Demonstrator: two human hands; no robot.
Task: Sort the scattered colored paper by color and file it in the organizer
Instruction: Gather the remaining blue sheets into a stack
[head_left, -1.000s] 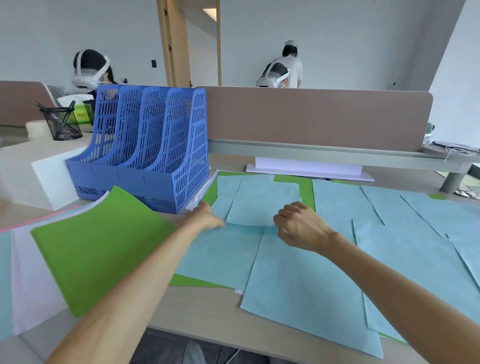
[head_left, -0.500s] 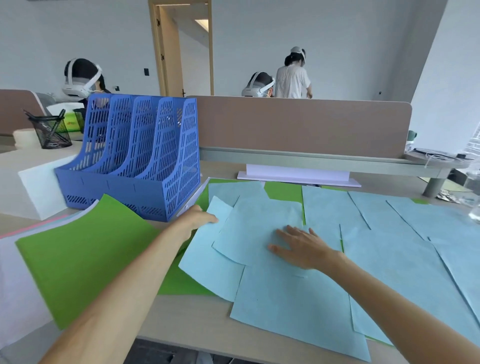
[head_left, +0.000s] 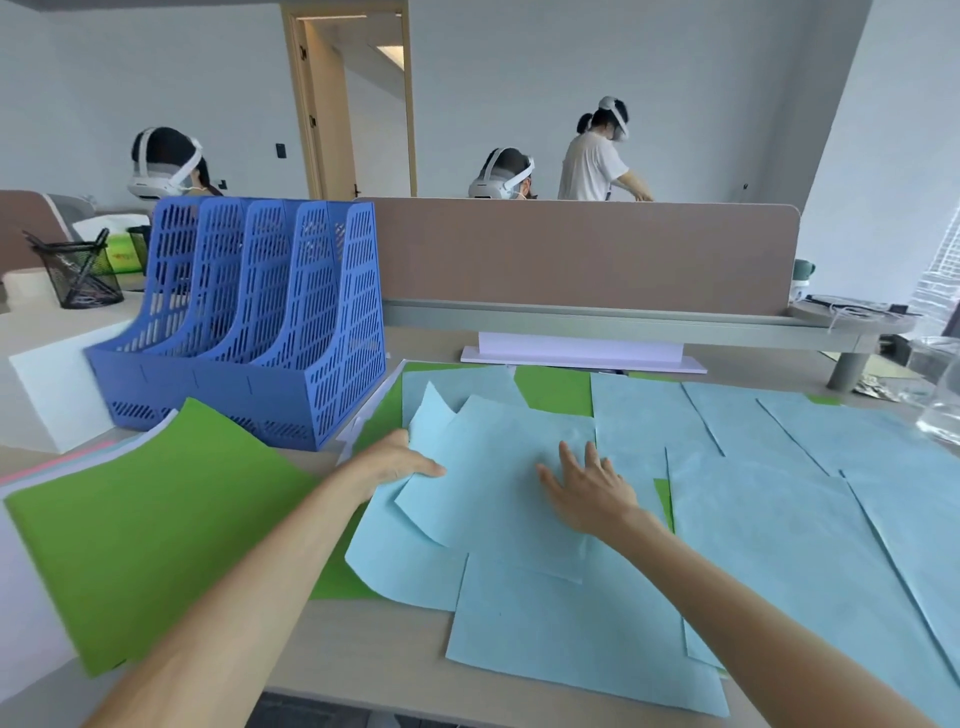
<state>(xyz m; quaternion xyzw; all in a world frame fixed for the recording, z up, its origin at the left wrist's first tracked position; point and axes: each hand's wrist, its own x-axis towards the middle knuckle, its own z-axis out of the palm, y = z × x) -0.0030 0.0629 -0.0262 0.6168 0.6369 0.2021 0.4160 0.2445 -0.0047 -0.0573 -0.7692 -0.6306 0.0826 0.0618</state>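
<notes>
Head view: blue organizer at 10 o'clock looks empty. Left hand pinches light-blue sheets; right hand lies flat, fingers spread, on them. Green paper and more blue cover the desk. Sorting barely begun.

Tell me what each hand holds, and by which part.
Left hand pinches light blue sheets at their left edge. Right hand lies flat on them, gripping nothing.

Counts: one blue four-slot organizer; two hands, left, right; one mesh pen cup; three headset wearers behind; light-blue sheets overlap, uncountable.
</notes>
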